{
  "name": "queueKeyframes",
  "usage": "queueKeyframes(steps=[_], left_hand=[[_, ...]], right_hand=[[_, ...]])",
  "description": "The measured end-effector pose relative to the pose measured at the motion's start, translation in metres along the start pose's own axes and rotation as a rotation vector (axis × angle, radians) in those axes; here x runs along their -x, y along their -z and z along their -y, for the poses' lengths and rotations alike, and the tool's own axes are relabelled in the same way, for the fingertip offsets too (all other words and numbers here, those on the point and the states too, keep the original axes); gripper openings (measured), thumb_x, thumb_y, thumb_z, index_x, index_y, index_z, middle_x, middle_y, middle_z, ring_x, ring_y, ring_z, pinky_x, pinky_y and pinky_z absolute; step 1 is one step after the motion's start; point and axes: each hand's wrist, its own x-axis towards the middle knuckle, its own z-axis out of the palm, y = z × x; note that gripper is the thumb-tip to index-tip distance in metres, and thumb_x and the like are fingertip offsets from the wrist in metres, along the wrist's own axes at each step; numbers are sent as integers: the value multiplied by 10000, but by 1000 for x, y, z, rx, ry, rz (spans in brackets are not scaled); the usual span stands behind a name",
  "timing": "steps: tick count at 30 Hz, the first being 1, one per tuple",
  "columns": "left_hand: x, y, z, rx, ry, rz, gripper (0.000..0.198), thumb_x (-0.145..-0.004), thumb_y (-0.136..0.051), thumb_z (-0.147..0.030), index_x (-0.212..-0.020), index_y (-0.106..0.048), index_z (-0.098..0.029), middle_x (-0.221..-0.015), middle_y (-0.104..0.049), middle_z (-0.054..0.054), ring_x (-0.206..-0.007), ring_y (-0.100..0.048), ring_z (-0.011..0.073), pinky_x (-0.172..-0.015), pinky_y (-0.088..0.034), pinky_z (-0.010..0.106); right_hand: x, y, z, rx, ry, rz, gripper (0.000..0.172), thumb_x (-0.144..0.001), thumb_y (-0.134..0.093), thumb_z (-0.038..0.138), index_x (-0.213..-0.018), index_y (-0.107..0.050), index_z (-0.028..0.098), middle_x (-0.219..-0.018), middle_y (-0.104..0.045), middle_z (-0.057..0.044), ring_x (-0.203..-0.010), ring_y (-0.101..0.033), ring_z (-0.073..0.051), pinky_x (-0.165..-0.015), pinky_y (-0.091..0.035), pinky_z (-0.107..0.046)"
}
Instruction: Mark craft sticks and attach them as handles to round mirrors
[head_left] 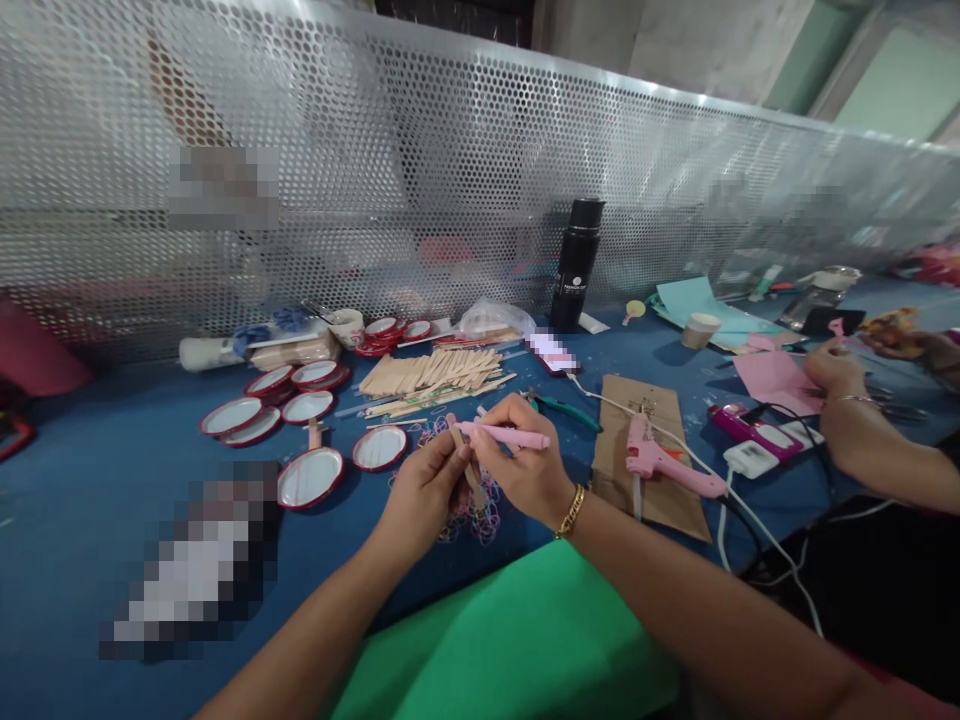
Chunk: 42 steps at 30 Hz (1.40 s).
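Wooden stick [473, 482] — pinched by left hand [424, 485], near right hand [534, 468], which is closed round pink marker [516, 437]

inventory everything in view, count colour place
marker: 1, pink, right hand
stick: apparently 1, tan, left hand
thin loops: many, multicoloured, under hands
loose sticks: many, tan, beyond hands
round discs: several, white, red rims, left
glue gun: 1, pink, on brown cardboard
pliers: 1, teal handles, centre-right
flask: 1, black, before mesh
phone: 1, pale screen, near flask
paper cup: 1, pale, right
table: 1, blue, underneath
sheet: 1, green, foreground
co-worker's hands: 2, bare, right
own hands: 2, bare, centre
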Motion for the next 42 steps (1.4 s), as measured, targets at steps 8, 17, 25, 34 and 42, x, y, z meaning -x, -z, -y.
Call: queueKeyframes(steps=[8, 17, 25, 34, 42], left_hand=[[-1, 1, 0, 4, 10, 1, 483, -842, -622, -674, -775, -566, -199, -540, -536, -53, -445, -443, 101, -429, -348, 225], [-1, 1, 3, 3, 6, 7, 491, -841, -617, -683, -803, -579, -195, -540, -533, -53, -445, -453, 106, -427, -350, 229], [0, 1, -1, 9, 11, 1, 472, -842, -632, -669, -785, -573, -204, -536, -542, -52, -438, -456, 105, -426, -346, 226], [-1, 2, 0, 6, 12, -1, 462, -842, -633, -655, -766, -568, -204, -530, -529, -53, -439, -445, 105, -423, -341, 227], [1, 0, 0, 49, 74, 14, 454, -828, -647, -643, -798, -599, -193, -569, -564, -41, -467, -470, 102, -442, -352, 218]], right_hand=[[-1, 1, 1, 7, -2, -23, 125, -882, -636, 246, -773, -576, 232, -706, -637, 17, -647, -610, -143, -609, -479, -267], [-1, 1, 1, 14, -4, -31, 127, -886, -631, 251, -774, -574, 234, -704, -641, 15, -645, -611, -145, -613, -482, -273], [-2, 1, 0, 25, 7, -34, 129, -884, -631, 246, -770, -572, 235, -699, -642, 15, -646, -617, -148, -610, -479, -276], [-2, 1, 0, 4, -12, -27, 124, -890, -634, 243, -782, -575, 233, -710, -632, 21, -641, -610, -140, -618, -485, -271], [-7, 5, 5, -116, -39, -18, 64, -918, -617, 261, -877, -648, 224, -821, -707, -11, -748, -673, -156, -703, -554, -289]])
